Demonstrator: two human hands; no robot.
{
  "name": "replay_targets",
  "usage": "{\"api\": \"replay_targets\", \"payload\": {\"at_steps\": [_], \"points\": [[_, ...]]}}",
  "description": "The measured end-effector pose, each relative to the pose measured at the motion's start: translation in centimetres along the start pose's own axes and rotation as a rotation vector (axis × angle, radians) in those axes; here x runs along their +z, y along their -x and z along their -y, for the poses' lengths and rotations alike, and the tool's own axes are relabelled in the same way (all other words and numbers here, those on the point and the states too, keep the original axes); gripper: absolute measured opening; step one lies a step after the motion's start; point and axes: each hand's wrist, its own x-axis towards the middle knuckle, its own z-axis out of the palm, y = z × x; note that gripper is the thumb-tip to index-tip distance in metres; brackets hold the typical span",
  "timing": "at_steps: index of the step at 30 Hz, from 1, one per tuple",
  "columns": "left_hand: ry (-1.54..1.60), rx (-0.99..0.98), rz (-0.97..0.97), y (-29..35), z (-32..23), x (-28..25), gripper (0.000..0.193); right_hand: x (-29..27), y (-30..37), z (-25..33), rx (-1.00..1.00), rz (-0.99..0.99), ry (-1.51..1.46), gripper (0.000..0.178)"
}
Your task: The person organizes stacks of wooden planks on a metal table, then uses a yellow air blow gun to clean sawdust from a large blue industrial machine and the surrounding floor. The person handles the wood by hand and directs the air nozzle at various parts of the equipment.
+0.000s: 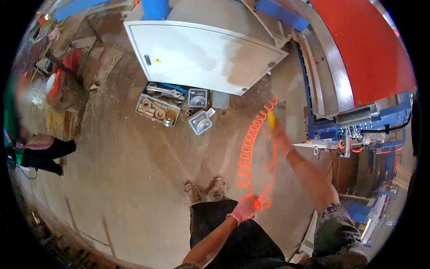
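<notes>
I stand on a dusty concrete floor (134, 179) and look down at my feet. My left hand (244, 210), in a pink glove, grips the lower loops of an orange coiled air hose (251, 143). My right hand (280, 139), also gloved, is stretched forward and holds a yellow-tipped air tool (271, 119) at the hose's upper end. The hose curls between the two hands. The right hand is blurred by motion.
A white metal cabinet (201, 58) stands ahead, with trays of metal parts and saw blades (163, 107) at its base. A red and blue machine (358, 89) fills the right side. Another person (27, 148) crouches at the far left.
</notes>
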Motion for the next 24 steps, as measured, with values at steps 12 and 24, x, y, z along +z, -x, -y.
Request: {"api": "replay_targets", "payload": {"at_steps": [12, 24], "points": [[0.416, -0.286, 0.170, 8.8, 6.8, 7.5, 0.034, 12.6, 11.4, -14.7, 0.323, 0.676, 1.341, 0.042], [0.579, -0.124, -0.082, 0.7, 4.0, 9.1, 0.026, 11.2, 3.0, -12.0, 0.303, 0.519, 1.314, 0.051]]}}
